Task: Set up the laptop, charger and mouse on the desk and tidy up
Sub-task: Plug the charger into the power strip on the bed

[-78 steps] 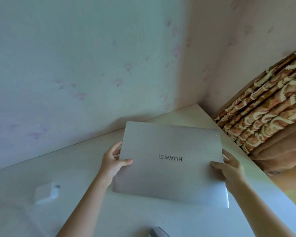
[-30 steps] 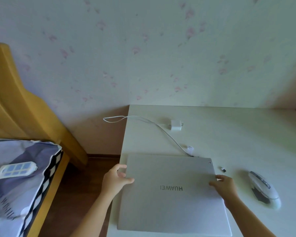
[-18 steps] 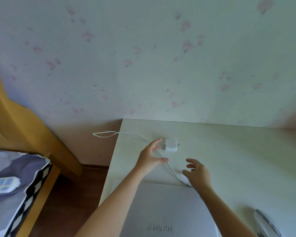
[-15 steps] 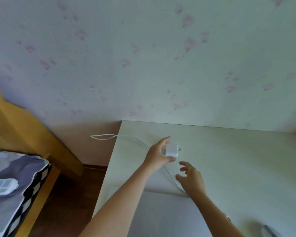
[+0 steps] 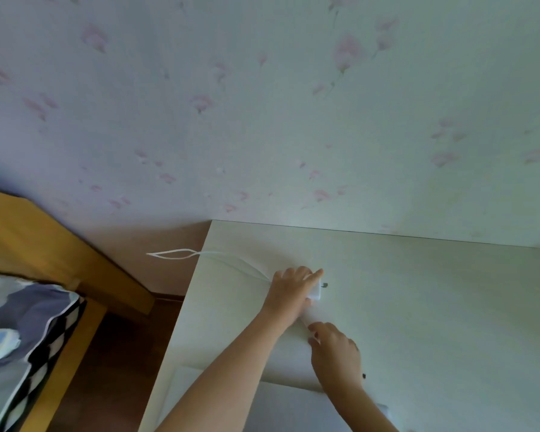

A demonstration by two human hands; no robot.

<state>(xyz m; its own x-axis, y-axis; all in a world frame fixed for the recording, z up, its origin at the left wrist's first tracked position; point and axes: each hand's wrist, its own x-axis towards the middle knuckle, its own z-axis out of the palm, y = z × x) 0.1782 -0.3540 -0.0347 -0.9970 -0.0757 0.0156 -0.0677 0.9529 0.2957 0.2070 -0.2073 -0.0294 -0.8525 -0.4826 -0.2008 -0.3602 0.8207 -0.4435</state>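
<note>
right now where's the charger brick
In the head view the charger brick sits on the desk near its back left corner, under the left hand, which grips it; its cable loops off the desk's left edge.

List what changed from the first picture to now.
Both hands let go of the closed silver laptop and reached forward. The left hand now grips the white charger brick; the right hand has come down onto its thin white cable. The laptop stays flat on the white desk.

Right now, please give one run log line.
left hand: grips charger | right hand: pinches cable end | laptop: closed
</note>
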